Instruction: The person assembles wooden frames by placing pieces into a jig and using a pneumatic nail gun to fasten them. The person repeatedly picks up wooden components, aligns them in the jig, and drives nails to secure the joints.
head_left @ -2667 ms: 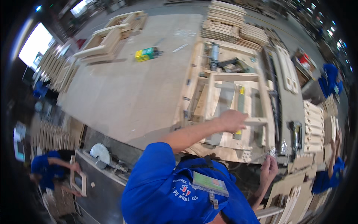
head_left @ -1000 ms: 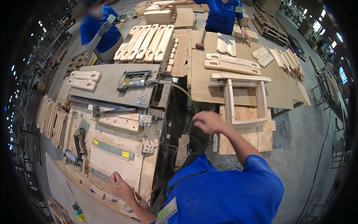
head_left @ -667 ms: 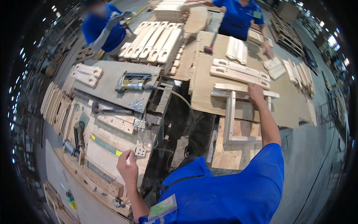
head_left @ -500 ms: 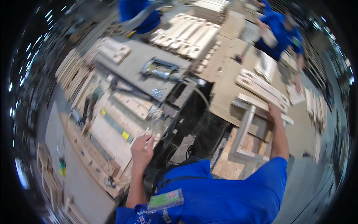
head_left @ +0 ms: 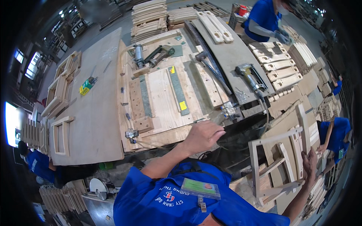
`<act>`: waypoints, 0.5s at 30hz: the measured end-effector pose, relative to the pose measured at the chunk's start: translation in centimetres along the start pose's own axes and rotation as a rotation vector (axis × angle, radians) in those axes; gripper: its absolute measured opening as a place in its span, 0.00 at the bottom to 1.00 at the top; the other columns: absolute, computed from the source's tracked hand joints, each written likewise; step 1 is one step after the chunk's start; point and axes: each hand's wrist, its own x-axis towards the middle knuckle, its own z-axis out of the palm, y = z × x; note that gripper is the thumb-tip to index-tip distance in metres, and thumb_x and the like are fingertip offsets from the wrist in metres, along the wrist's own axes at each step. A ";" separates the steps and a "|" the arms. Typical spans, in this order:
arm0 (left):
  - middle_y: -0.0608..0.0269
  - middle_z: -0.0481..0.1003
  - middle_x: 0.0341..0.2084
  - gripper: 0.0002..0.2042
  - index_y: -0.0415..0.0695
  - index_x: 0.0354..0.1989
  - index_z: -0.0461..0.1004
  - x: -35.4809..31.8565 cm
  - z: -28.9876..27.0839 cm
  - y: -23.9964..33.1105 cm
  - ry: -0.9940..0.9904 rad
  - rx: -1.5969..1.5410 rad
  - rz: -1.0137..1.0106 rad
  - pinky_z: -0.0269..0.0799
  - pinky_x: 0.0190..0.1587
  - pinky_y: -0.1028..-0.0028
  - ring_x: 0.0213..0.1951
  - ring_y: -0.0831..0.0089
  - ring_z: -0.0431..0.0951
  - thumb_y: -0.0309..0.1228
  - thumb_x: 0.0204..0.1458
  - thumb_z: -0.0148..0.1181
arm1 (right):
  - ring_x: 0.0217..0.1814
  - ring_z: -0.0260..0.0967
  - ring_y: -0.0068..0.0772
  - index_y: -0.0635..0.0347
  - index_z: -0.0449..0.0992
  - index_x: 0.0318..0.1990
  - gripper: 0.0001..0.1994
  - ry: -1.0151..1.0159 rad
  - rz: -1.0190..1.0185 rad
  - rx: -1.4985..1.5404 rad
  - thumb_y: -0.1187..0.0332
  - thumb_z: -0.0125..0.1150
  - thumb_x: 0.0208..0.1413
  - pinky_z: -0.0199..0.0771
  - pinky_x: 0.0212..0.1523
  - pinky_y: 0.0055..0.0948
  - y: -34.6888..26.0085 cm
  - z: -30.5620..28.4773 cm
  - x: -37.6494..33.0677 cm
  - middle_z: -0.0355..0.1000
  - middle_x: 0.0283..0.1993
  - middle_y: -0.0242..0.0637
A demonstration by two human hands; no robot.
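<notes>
My right hand (head_left: 310, 165) is closed around one rail of a pale wooden frame (head_left: 254, 169), which is tilted at my right side. The frame has several bars joined at the corners. My left hand (head_left: 203, 137) hovers in front of the near edge of a wooden jig board (head_left: 162, 109), its fingers curled in. Whether anything small is inside that fist is hidden. On the jig lie green strips (head_left: 177, 90) with yellow patches and a flat wooden panel.
Nail guns (head_left: 160, 54) (head_left: 250, 77) and a hammer (head_left: 211, 69) rest on the tables. Stacked slats (head_left: 279, 64) stand at the right, near co-workers in blue (head_left: 264, 19) (head_left: 335, 139). Finished-looking frames (head_left: 62, 133) lie on the left board, beside a green-yellow box (head_left: 87, 86). A hose (head_left: 266, 113) hangs between the tables.
My view has swung left, so the jig is now central. The wooden frame has been lifted and tilted in my right hand. My left hand stays curled near the jig.
</notes>
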 end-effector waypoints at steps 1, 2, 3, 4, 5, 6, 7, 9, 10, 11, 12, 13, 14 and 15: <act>0.57 0.82 0.30 0.05 0.43 0.37 0.84 0.2 -0.9 0.2 0.023 -0.014 0.037 0.77 0.39 0.60 0.34 0.56 0.82 0.30 0.56 0.72 | 0.44 0.76 0.45 0.66 0.74 0.57 0.19 -0.002 -0.038 0.049 0.68 0.64 0.60 0.74 0.49 0.43 -2.7 0.3 0.9 0.78 0.42 0.51; 0.57 0.82 0.29 0.06 0.43 0.37 0.84 0.2 -1.8 0.5 0.050 -0.024 0.069 0.77 0.39 0.60 0.34 0.56 0.82 0.30 0.56 0.72 | 0.44 0.75 0.43 0.67 0.74 0.57 0.19 -0.008 -0.083 0.097 0.68 0.64 0.61 0.74 0.50 0.43 -5.7 0.6 2.1 0.78 0.42 0.49; 0.58 0.81 0.29 0.06 0.43 0.37 0.84 0.1 -2.8 0.6 0.079 -0.034 0.100 0.77 0.39 0.61 0.34 0.56 0.82 0.30 0.55 0.73 | 0.44 0.75 0.42 0.67 0.73 0.57 0.19 -0.017 -0.129 0.145 0.67 0.63 0.62 0.74 0.50 0.43 -9.0 1.0 3.3 0.78 0.42 0.48; 0.59 0.81 0.30 0.07 0.44 0.38 0.83 -0.2 -4.0 0.7 0.068 -0.029 0.109 0.77 0.41 0.62 0.36 0.57 0.82 0.30 0.54 0.74 | 0.45 0.75 0.41 0.67 0.73 0.58 0.20 -0.003 -0.181 0.169 0.66 0.64 0.62 0.75 0.51 0.43 -12.3 1.7 4.4 0.78 0.43 0.48; 0.59 0.80 0.31 0.08 0.44 0.38 0.83 -0.3 -4.9 0.6 0.097 -0.031 0.148 0.77 0.41 0.63 0.37 0.57 0.82 0.30 0.54 0.74 | 0.46 0.75 0.40 0.67 0.72 0.59 0.21 0.010 -0.230 0.195 0.66 0.64 0.63 0.75 0.52 0.42 -15.4 2.9 5.5 0.79 0.44 0.47; 0.59 0.80 0.32 0.08 0.44 0.39 0.83 -0.4 -5.8 0.4 0.127 -0.030 0.187 0.77 0.41 0.63 0.38 0.58 0.81 0.31 0.53 0.74 | 0.47 0.76 0.39 0.68 0.72 0.61 0.22 -0.016 -0.204 0.166 0.65 0.64 0.63 0.75 0.53 0.42 -18.6 4.0 6.7 0.79 0.46 0.49; 0.59 0.80 0.33 0.09 0.44 0.39 0.82 -0.7 -6.6 0.2 0.155 -0.023 0.225 0.77 0.42 0.64 0.39 0.58 0.81 0.31 0.53 0.75 | 0.49 0.76 0.39 0.68 0.72 0.62 0.24 -0.043 -0.180 0.141 0.64 0.65 0.63 0.75 0.54 0.42 -21.9 5.2 8.1 0.79 0.47 0.50; 0.59 0.79 0.39 0.15 0.42 0.44 0.80 -2.0 -8.1 -1.1 0.092 0.070 0.199 0.75 0.50 0.61 0.45 0.57 0.79 0.36 0.53 0.75 | 0.51 0.77 0.39 0.69 0.72 0.63 0.26 -0.091 -0.219 0.340 0.62 0.67 0.63 0.75 0.56 0.40 -29.2 8.9 10.3 0.80 0.50 0.52; 0.59 0.79 0.40 0.17 0.41 0.45 0.80 -2.2 -8.9 -1.8 0.075 0.111 0.199 0.75 0.52 0.60 0.46 0.56 0.78 0.37 0.53 0.74 | 0.51 0.77 0.39 0.69 0.72 0.63 0.26 -0.078 -0.309 0.365 0.60 0.67 0.63 0.75 0.56 0.40 -31.6 10.9 11.7 0.80 0.50 0.51; 0.58 0.78 0.41 0.18 0.41 0.46 0.79 -2.4 -9.7 -2.5 0.058 0.154 0.196 0.74 0.54 0.58 0.48 0.55 0.78 0.39 0.53 0.74 | 0.52 0.77 0.39 0.70 0.72 0.63 0.27 -0.067 -0.400 0.391 0.59 0.67 0.63 0.75 0.56 0.39 -33.8 13.3 13.2 0.80 0.51 0.50; 0.56 0.78 0.44 0.23 0.40 0.51 0.78 -2.8 -10.1 -4.0 0.003 0.186 0.168 0.72 0.57 0.56 0.51 0.53 0.77 0.44 0.55 0.72 | 0.53 0.77 0.41 0.70 0.72 0.63 0.28 -0.092 -0.366 0.402 0.57 0.67 0.64 0.74 0.58 0.39 -35.9 15.9 14.5 0.80 0.52 0.52; 0.55 0.78 0.44 0.23 0.40 0.51 0.79 -3.2 -10.6 -5.5 -0.038 0.242 0.101 0.72 0.57 0.56 0.51 0.53 0.77 0.46 0.56 0.71 | 0.55 0.78 0.43 0.70 0.72 0.64 0.29 -0.123 -0.337 0.414 0.56 0.67 0.64 0.74 0.59 0.39 -38.2 17.8 15.8 0.80 0.53 0.53; 0.55 0.79 0.44 0.24 0.40 0.51 0.79 -3.8 -11.0 -6.9 -0.080 0.308 0.013 0.72 0.57 0.56 0.51 0.53 0.77 0.47 0.56 0.70 | 0.57 0.78 0.47 0.70 0.72 0.64 0.31 -0.148 -0.319 0.306 0.53 0.67 0.63 0.73 0.61 0.41 -41.7 19.5 16.6 0.80 0.54 0.56; 0.54 0.79 0.44 0.24 0.40 0.51 0.79 -4.3 -11.5 -8.3 -0.125 0.365 -0.072 0.72 0.56 0.56 0.51 0.53 0.78 0.49 0.57 0.69 | 0.59 0.78 0.51 0.70 0.72 0.64 0.32 -0.167 -0.297 0.194 0.51 0.67 0.63 0.73 0.62 0.42 -44.9 20.9 17.0 0.80 0.56 0.59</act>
